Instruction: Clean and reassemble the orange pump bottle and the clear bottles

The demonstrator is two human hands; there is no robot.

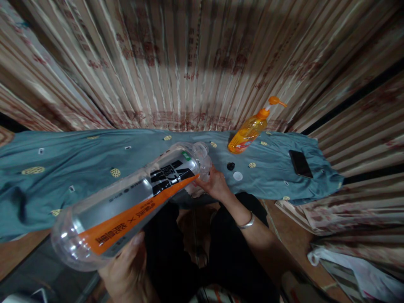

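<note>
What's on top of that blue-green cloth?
An orange pump bottle, small black piece, white disc and dark slab. The large clear bottle covers part of the cloth; whatever lies behind it cannot be seen.

It is rather dim. Small white shiny spots glow on the big clear plastic bottle (pixel 132 202), mostly near its bottom. The tan cloth curtain with red flowers (pixel 176 67) gets darker at the top. The black cloth trousers (pixel 224 252) nearly vanish in shadow. Everything looks a bit fuzzy, and the edges look stretched.

A dark phone (pixel 301 164) lies on teal cloth (pixel 78 153) before patterned curtains (pixel 176 63).
</note>
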